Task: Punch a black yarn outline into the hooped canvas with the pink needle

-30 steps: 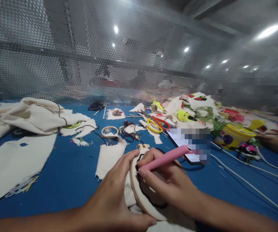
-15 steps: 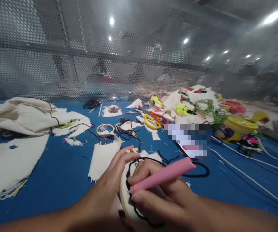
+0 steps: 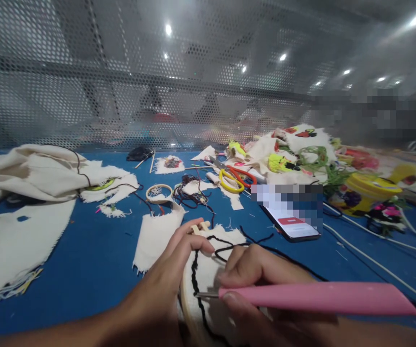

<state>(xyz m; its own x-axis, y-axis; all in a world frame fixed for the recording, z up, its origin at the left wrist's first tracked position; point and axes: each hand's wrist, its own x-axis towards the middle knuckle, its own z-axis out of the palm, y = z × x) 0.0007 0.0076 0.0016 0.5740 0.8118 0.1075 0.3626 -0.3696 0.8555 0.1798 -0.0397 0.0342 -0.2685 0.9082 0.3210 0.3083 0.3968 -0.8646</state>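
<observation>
My left hand [image 3: 170, 270] grips the rim of a wooden embroidery hoop [image 3: 187, 308], its fingers reaching over the top edge. White cloth [image 3: 208, 274] is stretched in the hoop, with a black yarn line [image 3: 194, 277] along its left side. Closed around a pink-handled punch needle [image 3: 312, 296] is my right hand [image 3: 254, 274]. The needle's metal tip touches the cloth at the black line, and the handle lies nearly level, pointing right. Black yarn [image 3: 283, 253] runs across the cloth and behind my right hand.
Beyond the hoop lie a smaller hoop [image 3: 159, 193], scissors [image 3: 231, 179] and a phone [image 3: 291, 219]. Cream cloth [image 3: 38, 173] is heaped at left. A yellow tub [image 3: 365, 193] and white cables [image 3: 370, 260] are at right. Perforated metal [image 3: 121, 96] stands behind the blue table [image 3: 96, 250].
The punch needle's handle has swung down and right, from slanted to nearly level. Its metal tip now shows, out of the cloth. My right hand has shifted right; my left hand keeps its hold.
</observation>
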